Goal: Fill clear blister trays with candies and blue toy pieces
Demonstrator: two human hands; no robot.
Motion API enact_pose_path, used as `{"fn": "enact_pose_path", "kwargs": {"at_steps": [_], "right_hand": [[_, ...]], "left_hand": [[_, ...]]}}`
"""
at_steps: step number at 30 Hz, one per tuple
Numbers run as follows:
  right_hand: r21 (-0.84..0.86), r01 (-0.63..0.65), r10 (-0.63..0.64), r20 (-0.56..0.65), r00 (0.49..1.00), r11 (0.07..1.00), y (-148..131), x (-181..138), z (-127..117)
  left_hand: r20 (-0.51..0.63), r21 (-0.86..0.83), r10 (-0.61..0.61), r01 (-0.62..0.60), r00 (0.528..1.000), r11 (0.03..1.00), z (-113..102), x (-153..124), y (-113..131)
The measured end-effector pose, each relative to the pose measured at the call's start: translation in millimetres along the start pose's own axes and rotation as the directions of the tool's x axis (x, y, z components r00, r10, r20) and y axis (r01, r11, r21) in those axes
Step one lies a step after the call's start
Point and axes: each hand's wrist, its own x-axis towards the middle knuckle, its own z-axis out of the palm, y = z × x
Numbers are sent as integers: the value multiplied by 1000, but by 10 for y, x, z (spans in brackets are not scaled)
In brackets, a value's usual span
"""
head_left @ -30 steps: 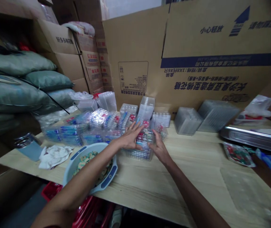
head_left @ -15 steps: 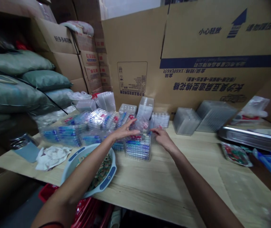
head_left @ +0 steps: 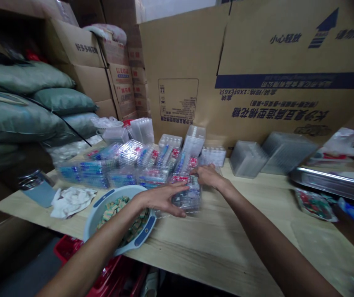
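Note:
My left hand [head_left: 164,199] reaches over the front of a stack of clear plastic packs [head_left: 186,201], thumb and fingers spread apart. At the stack's right rear edge is my right hand [head_left: 208,176], its fingers bent and drawn together against the packs. What those fingertips hold, if anything, is hidden. Close by leans a clear pack with blue and red contents [head_left: 183,162]. Below and left of my left hand, a light-blue basin [head_left: 90,222] holds many small green and tan pieces, partly covered by my left forearm.
More packs [head_left: 93,173] line the table [head_left: 223,247] to the left. Nested clear trays [head_left: 247,160] stand at the back right by a metal tray [head_left: 331,183]. A white cloth [head_left: 71,201] and a blue-grey flask [head_left: 37,189] lie at left. A cardboard sheet [head_left: 179,57] stands behind.
My left hand has come down and nearer, from above the stack to its front. My right hand has shifted slightly, its fingers now against the packs. The view has turned slightly left.

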Motion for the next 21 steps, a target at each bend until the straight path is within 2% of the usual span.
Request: {"fn": "enact_pose_path", "kwargs": {"at_steps": [4, 12, 15, 17, 19, 21], "right_hand": [[-25, 26, -26, -10, 1000, 999, 120, -39, 31], [56, 118, -108, -165, 980, 991, 317, -74, 277], [132, 91, -57, -239, 969, 987, 347, -118, 289], [255, 80, 7, -323, 946, 964, 369, -171, 294], [399, 49, 130, -410, 903, 915, 362, -250, 336], [480, 26, 234, -474, 849, 877, 291, -363, 439]], "left_hand": [[1, 78, -28, 28, 1000, 997, 140, 0, -38], [-38, 49, -7, 8, 999, 999, 198, -13, -49], [-53, -32, -3, 2, 999, 999, 80, -108, 43], [-96, -116, 12, -23, 995, 993, -64, -154, 96], [-211, -174, 5, -43, 977, 984, -223, -141, 108], [-362, -175, -15, -53, 932, 983, -356, -56, 71]]}}
